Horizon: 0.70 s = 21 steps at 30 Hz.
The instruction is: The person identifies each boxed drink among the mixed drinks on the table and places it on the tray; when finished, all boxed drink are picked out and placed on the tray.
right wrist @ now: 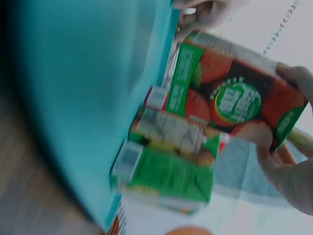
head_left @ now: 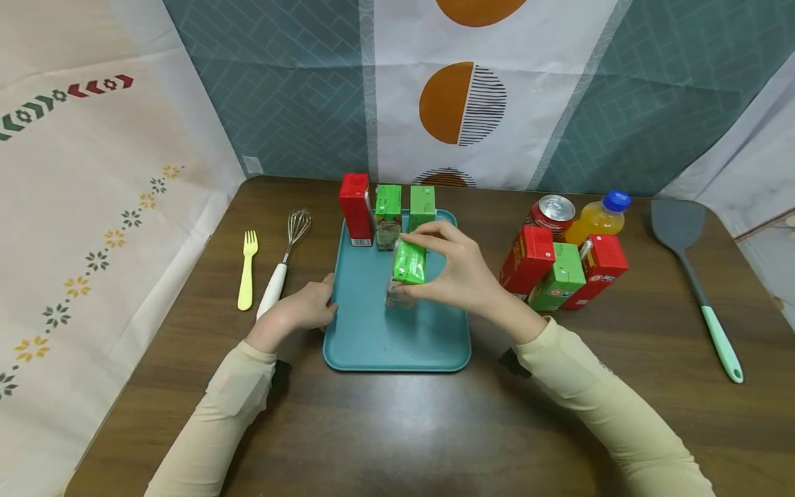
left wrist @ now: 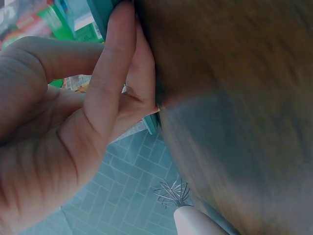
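Note:
My right hand (head_left: 458, 268) pinches a juice box (head_left: 409, 263) with a green top between thumb and fingers over the blue tray (head_left: 397, 348). In the right wrist view this juice box (right wrist: 235, 95) shows red fruit printed on its side and is held by its top end; whether its bottom touches the tray is unclear. My left hand (head_left: 308, 304) grips the tray's left rim, with some fingertips hidden. Along the tray's back stand a red carton (head_left: 357, 209), a green carton (head_left: 388, 215) and another green carton (head_left: 422, 206).
Left of the tray lie a whisk (head_left: 273, 290) and a yellow fork (head_left: 247, 273). To the right stand a red carton (head_left: 528, 259), a green carton (head_left: 557, 277), another red carton (head_left: 599, 268), a can (head_left: 551, 214) and an orange drink bottle (head_left: 599, 217). A spatula (head_left: 695, 283) lies farther right.

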{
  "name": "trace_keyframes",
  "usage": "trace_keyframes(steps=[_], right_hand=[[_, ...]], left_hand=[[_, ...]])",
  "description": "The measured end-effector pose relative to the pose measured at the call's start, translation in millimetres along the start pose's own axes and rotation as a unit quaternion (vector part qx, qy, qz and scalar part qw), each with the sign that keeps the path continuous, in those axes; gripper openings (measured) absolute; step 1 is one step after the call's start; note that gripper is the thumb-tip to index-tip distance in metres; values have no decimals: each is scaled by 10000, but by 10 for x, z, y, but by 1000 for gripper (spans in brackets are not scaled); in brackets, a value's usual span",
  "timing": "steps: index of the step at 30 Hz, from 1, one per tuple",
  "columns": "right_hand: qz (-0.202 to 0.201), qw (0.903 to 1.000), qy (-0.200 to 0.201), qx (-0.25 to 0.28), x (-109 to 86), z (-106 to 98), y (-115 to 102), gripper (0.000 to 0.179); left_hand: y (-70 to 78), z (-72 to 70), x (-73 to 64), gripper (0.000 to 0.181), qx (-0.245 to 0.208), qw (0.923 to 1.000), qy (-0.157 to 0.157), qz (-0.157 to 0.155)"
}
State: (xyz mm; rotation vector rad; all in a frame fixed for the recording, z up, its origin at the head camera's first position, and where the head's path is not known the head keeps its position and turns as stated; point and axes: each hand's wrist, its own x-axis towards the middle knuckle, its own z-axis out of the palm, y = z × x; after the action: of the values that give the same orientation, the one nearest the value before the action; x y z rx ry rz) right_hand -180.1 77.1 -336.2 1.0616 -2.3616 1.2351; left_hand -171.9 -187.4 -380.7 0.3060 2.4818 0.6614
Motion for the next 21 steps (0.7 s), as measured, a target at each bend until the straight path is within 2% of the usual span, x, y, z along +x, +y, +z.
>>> trace_keyframes(steps=[4, 9, 14, 21], right_hand=[[289, 9994, -211, 4, 199, 229, 5, 67], [555, 9953, -788, -5, 401, 445, 42, 68], [550, 9920, -1133, -115, 514, 585, 121, 67], [405, 9903, -1303, -260, 628, 642, 182, 67]], left_hand=[[0, 1, 2, 66, -122, 9999, 9, 17], [2, 3, 7, 67, -171, 9999, 4, 3], [0, 7, 1, 68, -149, 9999, -1, 36], [1, -2, 0, 68, -136, 9999, -11, -39]])
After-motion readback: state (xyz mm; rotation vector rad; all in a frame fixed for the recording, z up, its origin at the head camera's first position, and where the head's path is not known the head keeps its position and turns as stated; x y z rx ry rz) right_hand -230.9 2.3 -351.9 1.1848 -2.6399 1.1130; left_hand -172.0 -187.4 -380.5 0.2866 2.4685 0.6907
